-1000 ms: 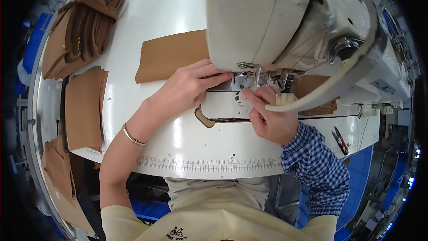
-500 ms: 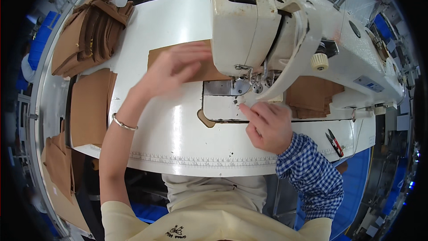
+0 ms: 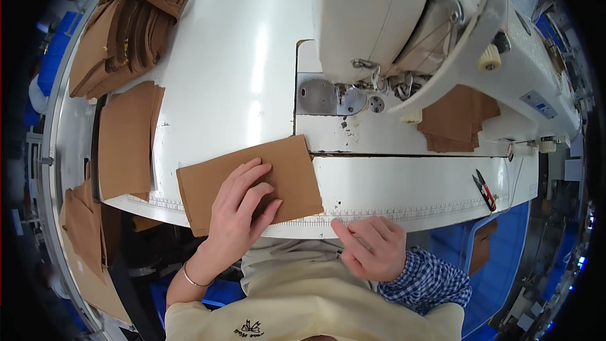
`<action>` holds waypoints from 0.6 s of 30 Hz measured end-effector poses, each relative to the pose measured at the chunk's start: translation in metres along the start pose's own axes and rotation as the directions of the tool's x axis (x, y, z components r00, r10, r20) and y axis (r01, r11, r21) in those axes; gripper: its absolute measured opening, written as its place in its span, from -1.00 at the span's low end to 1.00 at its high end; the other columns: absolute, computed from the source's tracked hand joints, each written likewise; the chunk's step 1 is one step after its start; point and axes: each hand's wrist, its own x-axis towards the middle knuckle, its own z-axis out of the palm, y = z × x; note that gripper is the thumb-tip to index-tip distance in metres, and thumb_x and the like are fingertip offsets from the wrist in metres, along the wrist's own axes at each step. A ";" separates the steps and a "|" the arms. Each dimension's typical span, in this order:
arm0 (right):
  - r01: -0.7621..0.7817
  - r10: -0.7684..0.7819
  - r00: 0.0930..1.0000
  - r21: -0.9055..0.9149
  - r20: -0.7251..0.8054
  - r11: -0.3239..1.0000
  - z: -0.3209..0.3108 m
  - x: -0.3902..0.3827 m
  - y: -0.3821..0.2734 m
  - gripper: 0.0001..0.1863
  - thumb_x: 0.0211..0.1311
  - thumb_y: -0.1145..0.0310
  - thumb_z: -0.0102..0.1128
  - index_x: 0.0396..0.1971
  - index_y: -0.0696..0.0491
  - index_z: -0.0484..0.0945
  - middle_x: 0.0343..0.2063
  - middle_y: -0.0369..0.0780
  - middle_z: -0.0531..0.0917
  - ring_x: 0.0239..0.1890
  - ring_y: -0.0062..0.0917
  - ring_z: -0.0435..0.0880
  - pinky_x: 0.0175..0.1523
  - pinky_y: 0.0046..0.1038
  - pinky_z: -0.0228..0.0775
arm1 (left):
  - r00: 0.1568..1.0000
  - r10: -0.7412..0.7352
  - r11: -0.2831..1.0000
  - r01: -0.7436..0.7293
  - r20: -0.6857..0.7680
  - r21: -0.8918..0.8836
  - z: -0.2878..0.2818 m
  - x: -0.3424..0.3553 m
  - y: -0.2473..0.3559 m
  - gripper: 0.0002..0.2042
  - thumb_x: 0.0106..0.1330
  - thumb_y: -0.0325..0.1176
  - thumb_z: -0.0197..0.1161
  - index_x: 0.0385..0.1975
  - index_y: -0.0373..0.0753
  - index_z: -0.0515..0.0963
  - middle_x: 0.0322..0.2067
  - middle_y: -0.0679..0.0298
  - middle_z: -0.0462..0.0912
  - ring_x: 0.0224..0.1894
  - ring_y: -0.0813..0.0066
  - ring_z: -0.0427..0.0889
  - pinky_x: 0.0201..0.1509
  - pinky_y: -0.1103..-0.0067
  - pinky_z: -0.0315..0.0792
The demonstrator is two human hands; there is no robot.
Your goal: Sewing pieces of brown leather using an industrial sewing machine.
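Brown fabric panel point(image 3: 290, 173) flat on worktop point(image 3: 227, 44), front edge, over printed ruler. Left hand point(image 3: 243, 205) on top of panel, fingers loosely bent, resting, not gripping. Right hand point(image 3: 372, 249) just off panel's near right corner, half-curled, index finger out; can't tell if it holds anything. Blue bin point(image 3: 514, 259) at right, below worktop level: brown piece point(image 3: 483, 246) inside.

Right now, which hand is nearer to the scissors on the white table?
Right. The right hand is by the front edge of the white table, to the left of the scissors; the left hand is farther left, on the brown piece.
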 end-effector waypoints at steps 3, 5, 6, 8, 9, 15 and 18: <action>0.020 -0.019 1.000 -0.029 0.024 0.999 0.003 0.002 -0.004 -0.45 -0.19 0.45 0.21 -0.03 0.19 0.62 -0.40 -0.32 0.47 -0.44 -0.54 0.46 -0.40 -0.51 0.36 | 0.999 0.030 0.999 -0.031 0.037 0.015 0.006 0.001 0.005 -0.72 0.05 -0.53 0.42 -0.26 -0.30 0.49 0.06 0.07 0.56 0.21 -0.03 0.48 0.22 0.23 0.43; 0.017 -0.015 1.000 -0.071 0.027 0.997 0.006 0.002 -0.001 -0.46 -0.18 0.44 0.21 -0.03 0.21 0.62 -0.40 -0.32 0.45 -0.43 -0.54 0.46 -0.40 -0.51 0.35 | 0.996 0.057 0.998 -0.056 0.067 -0.004 0.005 0.005 0.003 -0.72 0.06 -0.53 0.42 -0.26 -0.30 0.49 0.06 0.07 0.57 0.21 -0.04 0.48 0.22 0.23 0.43; 0.020 -0.018 1.000 -0.117 0.024 0.993 0.007 0.002 0.000 -0.46 -0.17 0.43 0.22 -0.03 0.22 0.62 -0.41 -0.32 0.44 -0.43 -0.54 0.45 -0.40 -0.51 0.33 | 0.992 0.088 0.996 -0.087 0.088 -0.018 0.004 0.007 0.001 -0.72 0.06 -0.53 0.42 -0.26 -0.31 0.49 0.05 0.07 0.57 0.20 -0.04 0.48 0.21 0.23 0.43; 0.031 -0.029 0.999 -0.138 0.013 0.990 0.013 0.001 -0.001 -0.42 -0.24 0.43 0.19 -0.03 0.21 0.63 -0.43 -0.32 0.44 -0.47 -0.54 0.42 -0.42 -0.50 0.31 | 0.987 0.121 0.993 -0.121 0.104 -0.010 0.001 0.011 -0.002 -0.73 0.05 -0.53 0.42 -0.25 -0.32 0.52 0.04 0.09 0.57 0.17 0.00 0.51 0.18 0.25 0.45; 0.046 -0.046 0.999 -0.160 0.004 0.986 0.015 0.001 -0.001 -0.37 -0.32 0.44 0.17 -0.03 0.20 0.63 -0.45 -0.32 0.44 -0.50 -0.54 0.39 -0.44 -0.50 0.29 | 0.982 0.153 0.988 -0.153 0.115 -0.002 0.000 0.011 -0.003 -0.73 0.05 -0.53 0.42 -0.25 -0.32 0.55 0.03 0.10 0.58 0.13 0.03 0.53 0.15 0.27 0.47; 0.071 -0.073 0.997 -0.116 -0.011 0.991 0.021 -0.004 -0.010 -0.37 -0.31 0.42 0.19 -0.03 0.23 0.62 -0.46 -0.33 0.44 -0.51 -0.56 0.40 -0.46 -0.50 0.26 | 0.905 0.406 0.914 -0.405 0.124 -0.039 0.010 0.005 0.019 -0.70 -0.06 -0.51 0.36 -0.25 -0.40 0.65 -0.14 0.17 0.61 -0.12 0.28 0.58 -0.18 0.48 0.56; 0.071 -0.073 0.997 -0.108 -0.014 0.992 0.021 -0.005 -0.009 -0.36 -0.32 0.42 0.20 -0.03 0.23 0.62 -0.46 -0.32 0.44 -0.52 -0.56 0.41 -0.46 -0.50 0.26 | 0.906 0.396 0.912 -0.407 0.152 0.054 0.010 0.004 0.027 -0.68 -0.11 -0.52 0.34 -0.26 -0.39 0.66 -0.17 0.17 0.64 -0.14 0.30 0.62 -0.19 0.49 0.58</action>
